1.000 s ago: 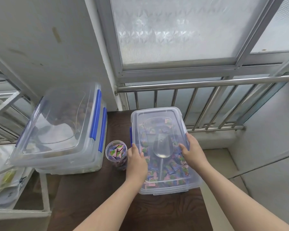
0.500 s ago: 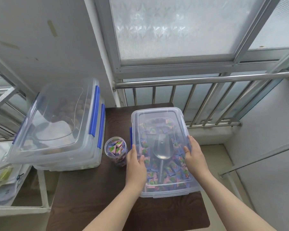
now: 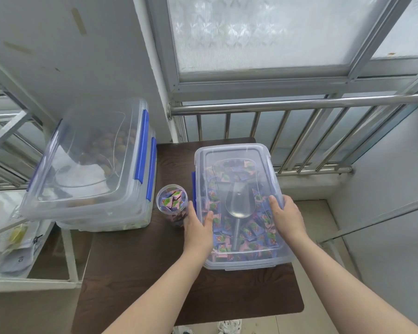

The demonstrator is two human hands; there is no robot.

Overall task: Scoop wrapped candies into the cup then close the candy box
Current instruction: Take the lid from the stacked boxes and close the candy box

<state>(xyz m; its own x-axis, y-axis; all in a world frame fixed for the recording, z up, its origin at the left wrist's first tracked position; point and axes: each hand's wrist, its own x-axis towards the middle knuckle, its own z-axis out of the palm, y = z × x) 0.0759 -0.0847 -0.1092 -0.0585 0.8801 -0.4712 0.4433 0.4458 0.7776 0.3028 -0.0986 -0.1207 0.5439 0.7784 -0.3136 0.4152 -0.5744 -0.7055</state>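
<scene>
We press our left hand (image 3: 198, 231) and right hand (image 3: 287, 219) flat on the clear plastic lid (image 3: 234, 155), gripping nothing; the blue side latches (image 3: 193, 186) look next.

Both hands, left hand (image 3: 198, 229) and right hand (image 3: 287, 219), press the lid (image 3: 236, 153) onto the candy box (image 3: 246, 261); filled cup (image 3: 171, 202) at nine o'clock.

Soft, even daylight comes through the frosted window (image 3: 263, 32); shadows are faint. Straight lines bow near the edges, and the corners look perhaps slightly soft.
</scene>
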